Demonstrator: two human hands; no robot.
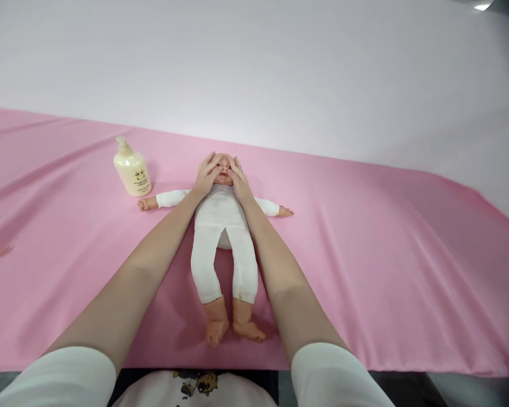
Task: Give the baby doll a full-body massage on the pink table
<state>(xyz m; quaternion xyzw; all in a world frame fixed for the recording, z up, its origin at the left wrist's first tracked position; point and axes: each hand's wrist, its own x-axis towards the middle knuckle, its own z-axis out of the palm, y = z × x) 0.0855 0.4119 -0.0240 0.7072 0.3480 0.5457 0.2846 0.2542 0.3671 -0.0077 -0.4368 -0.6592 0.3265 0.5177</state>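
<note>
A baby doll (220,206) lies on its back on a pink cloth, its feet towards me and its arms out to the sides. It has a white cloth body and bare plastic head, hands and feet. My left hand (207,174) rests on the left side of the doll's head (224,176), fingers stretched out over the cheek and brow. On the opposite cheek lies my right hand (239,180), its fingers also extended. Between my hands the nose and mouth show, while the sides of the head are covered.
A cream-coloured pump bottle (132,169) stands to the left, close to the doll's outstretched hand. The pink cloth (365,254) has folds and covers the table to its near edge. Behind it rises a plain white surface (254,68).
</note>
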